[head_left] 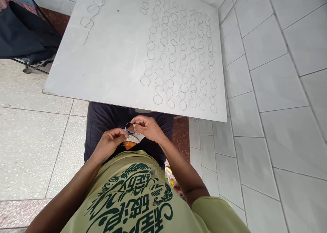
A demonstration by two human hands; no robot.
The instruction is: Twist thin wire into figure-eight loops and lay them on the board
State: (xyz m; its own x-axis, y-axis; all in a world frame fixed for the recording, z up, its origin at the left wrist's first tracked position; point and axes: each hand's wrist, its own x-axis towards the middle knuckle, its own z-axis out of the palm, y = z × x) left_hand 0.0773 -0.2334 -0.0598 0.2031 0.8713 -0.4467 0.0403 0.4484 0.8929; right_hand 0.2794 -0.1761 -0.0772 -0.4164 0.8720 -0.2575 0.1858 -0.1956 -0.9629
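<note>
Silvery looped wire [125, 127] joins the left hand [112, 141] and right hand [146, 127], each grip pinched closed on it, at the worktop's [114, 59] six o'clock; wire chains [172, 53] lie toward three.

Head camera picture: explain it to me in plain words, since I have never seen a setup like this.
There is no machine here, only a person's two bare hands. The camera is worn on the head and looks forward and down, so the wearer's green shirt fills the bottom of the picture. Above the lap, in dark trousers, the left hand and right hand hold a thin looped piece, apparently wire, by the fingertips. Beyond them is a white tabletop. On its right half lie rows of similar looped strands, and a few more lie at the far left. A tiled wall stands to the right.
</note>
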